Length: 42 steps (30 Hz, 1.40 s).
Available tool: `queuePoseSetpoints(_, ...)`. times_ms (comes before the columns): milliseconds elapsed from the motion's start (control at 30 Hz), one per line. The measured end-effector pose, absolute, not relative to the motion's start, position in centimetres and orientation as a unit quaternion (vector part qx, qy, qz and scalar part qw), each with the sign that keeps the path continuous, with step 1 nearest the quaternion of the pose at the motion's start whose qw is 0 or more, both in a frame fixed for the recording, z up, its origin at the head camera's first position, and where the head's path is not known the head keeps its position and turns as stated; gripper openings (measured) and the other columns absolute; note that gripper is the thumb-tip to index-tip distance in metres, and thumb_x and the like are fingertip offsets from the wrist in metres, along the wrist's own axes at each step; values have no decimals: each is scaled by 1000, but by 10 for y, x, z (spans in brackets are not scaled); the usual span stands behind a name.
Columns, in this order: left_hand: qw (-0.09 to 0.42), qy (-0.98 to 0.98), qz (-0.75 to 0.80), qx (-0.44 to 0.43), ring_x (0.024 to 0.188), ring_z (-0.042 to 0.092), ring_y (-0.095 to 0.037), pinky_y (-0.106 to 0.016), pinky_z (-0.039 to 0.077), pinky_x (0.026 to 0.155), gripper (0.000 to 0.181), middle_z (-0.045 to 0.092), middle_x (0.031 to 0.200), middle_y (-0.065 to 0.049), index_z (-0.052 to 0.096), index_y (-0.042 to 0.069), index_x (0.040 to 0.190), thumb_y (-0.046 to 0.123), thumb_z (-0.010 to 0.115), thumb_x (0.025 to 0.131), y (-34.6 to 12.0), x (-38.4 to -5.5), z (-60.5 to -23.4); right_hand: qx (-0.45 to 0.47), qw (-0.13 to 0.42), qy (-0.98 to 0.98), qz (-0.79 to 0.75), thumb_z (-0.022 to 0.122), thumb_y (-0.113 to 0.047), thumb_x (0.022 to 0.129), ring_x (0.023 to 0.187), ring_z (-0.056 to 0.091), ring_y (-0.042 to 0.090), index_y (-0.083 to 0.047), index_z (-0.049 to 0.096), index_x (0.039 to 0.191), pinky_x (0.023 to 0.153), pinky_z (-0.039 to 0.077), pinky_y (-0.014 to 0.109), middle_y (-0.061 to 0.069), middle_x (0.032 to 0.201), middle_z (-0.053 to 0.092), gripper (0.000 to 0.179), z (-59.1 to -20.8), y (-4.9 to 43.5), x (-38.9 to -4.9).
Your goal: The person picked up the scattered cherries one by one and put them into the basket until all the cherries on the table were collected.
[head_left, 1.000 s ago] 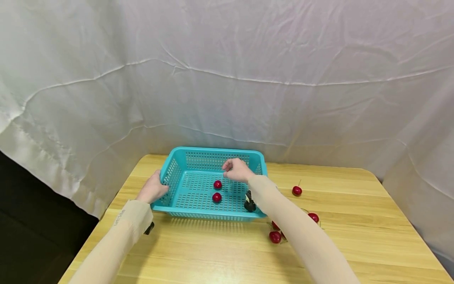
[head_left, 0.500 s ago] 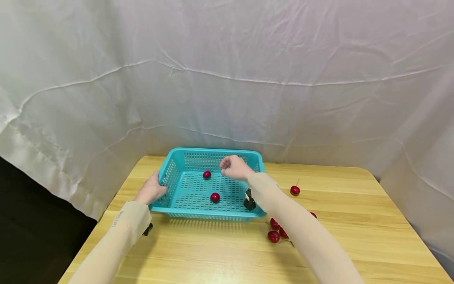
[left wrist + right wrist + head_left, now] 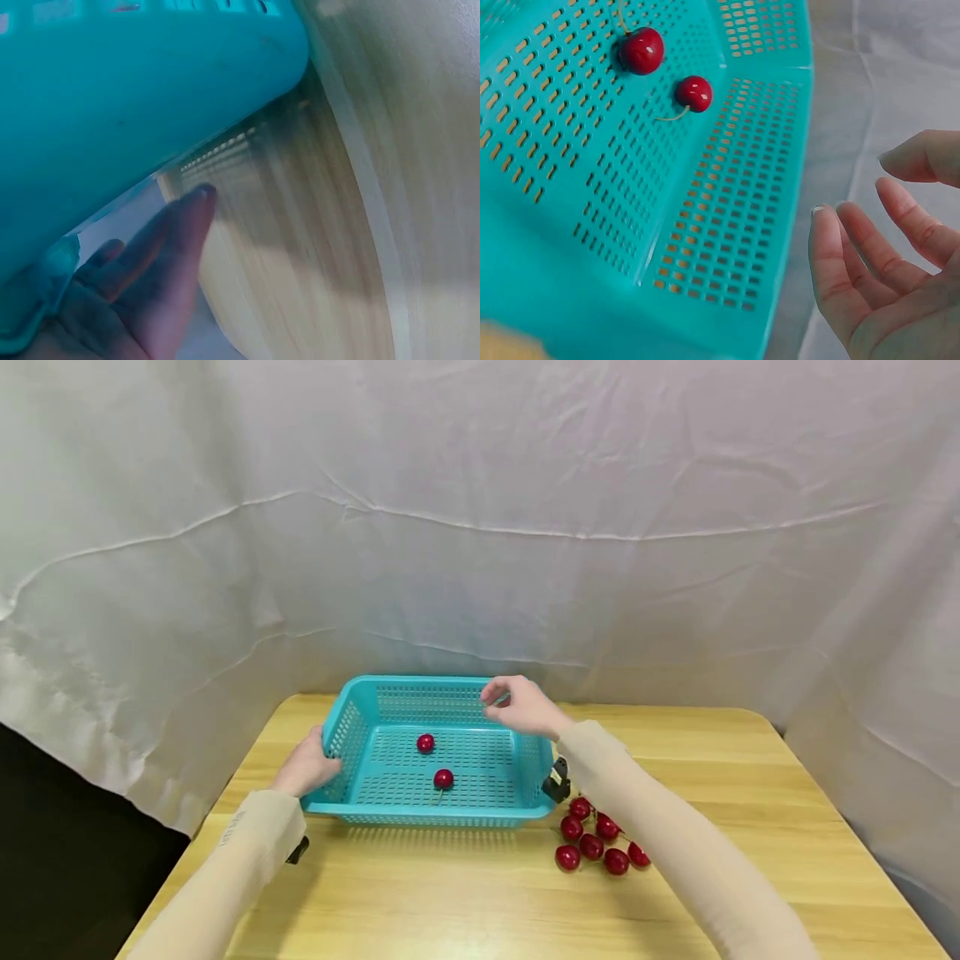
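At the left end of a blue plastic basket (image 3: 431,818), my left hand (image 3: 306,766) grips the rim. The left wrist view shows those fingers (image 3: 176,247) along the outside of the basket wall (image 3: 142,97). Two red cherries lie on the basket floor, the farther cherry (image 3: 426,743) and the nearer cherry (image 3: 443,779), each with a stem. My right hand (image 3: 521,704) is raised over the basket's far right corner. Its fingers (image 3: 911,221) bend loosely with the thumb apart, and nothing is between them.
Several cherries (image 3: 592,847) lie clustered on the wooden table (image 3: 450,893) right of the basket, partly behind the right forearm (image 3: 675,835). A pale cloth (image 3: 480,568) hangs behind the table.
The farther cherry has shifted left on the basket floor. My right hand has moved slightly right and its thumb and fingers have parted. The left hand stays at the rim.
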<state>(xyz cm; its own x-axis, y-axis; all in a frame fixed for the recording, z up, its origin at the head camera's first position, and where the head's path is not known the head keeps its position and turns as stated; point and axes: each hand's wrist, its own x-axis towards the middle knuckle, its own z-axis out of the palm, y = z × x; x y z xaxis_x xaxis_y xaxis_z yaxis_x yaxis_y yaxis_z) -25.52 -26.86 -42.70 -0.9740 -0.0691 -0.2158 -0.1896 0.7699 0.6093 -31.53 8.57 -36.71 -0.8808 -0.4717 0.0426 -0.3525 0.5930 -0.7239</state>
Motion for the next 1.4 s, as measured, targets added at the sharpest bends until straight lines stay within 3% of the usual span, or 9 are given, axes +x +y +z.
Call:
queuePoseSetpoints(167,96,950,292,-64,98,64,-39,-45,57,73,65,56,126,-35,23,-10,145,13,55,93,-273,-252,-422,-226,53,881,-412,64,-13,95,102,69,30,-8,67,111,87,58,38,14,116,70,17,-363,113,-309)
queuePoseSetpoints(267,85,962,252,-55,93,64,-37,-42,55,68,70,58,123,-34,22,-11,146,17,58,93,-272,-252,-420,-214,38,884,-414,63,-13,96,106,69,30,-5,67,113,89,58,40,16,117,70,19,-365,135,-307)
queuePoseSetpoints(400,54,974,216,-43,104,62,-43,-53,56,79,77,54,130,-34,20,-10,151,20,60,93,-269,-254,-415,-191,25,892,-408,62,-14,97,108,68,31,-2,66,116,91,58,42,18,117,69,23,-373,168,-302)
queuePoseSetpoints(533,26,980,196,-27,122,53,-53,-65,48,96,81,42,145,-35,18,-6,156,19,61,92,-261,-257,-408,-174,23,897,-405,62,-13,97,107,68,33,0,65,116,89,60,40,22,120,67,24,-383,201,-293)
queuePoseSetpoints(833,45,977,210,-19,137,40,-53,-67,40,109,77,33,154,-35,15,-10,156,4,55,91,-264,-257,-406,-183,33,920,-345,63,-8,95,98,70,30,1,66,112,77,60,32,20,110,70,19,-408,243,-268)
queuePoseSetpoints(1000,39,976,212,-17,134,42,-55,-68,42,106,77,33,153,-37,15,-11,155,4,55,91,-268,-257,-410,-220,46,930,-290,65,-4,92,92,70,25,0,66,106,76,59,31,18,102,72,15,-415,253,-263)
queuePoseSetpoints(1200,-1,973,229,-16,126,48,-55,-67,46,99,77,37,148,-39,18,-13,154,0,55,88,-268,-254,-418,-251,65,934,-245,65,-5,91,98,68,30,5,63,117,83,60,40,23,115,68,27,-419,262,-263)
queuePoseSetpoints(1400,-31,971,236,-7,115,56,-54,-65,49,91,69,44,141,-41,21,-13,152,6,51,93,-267,-249,-423,-288,60,935,-199,67,-4,90,102,67,35,1,62,123,86,59,45,22,122,66,34,-422,258,-263)
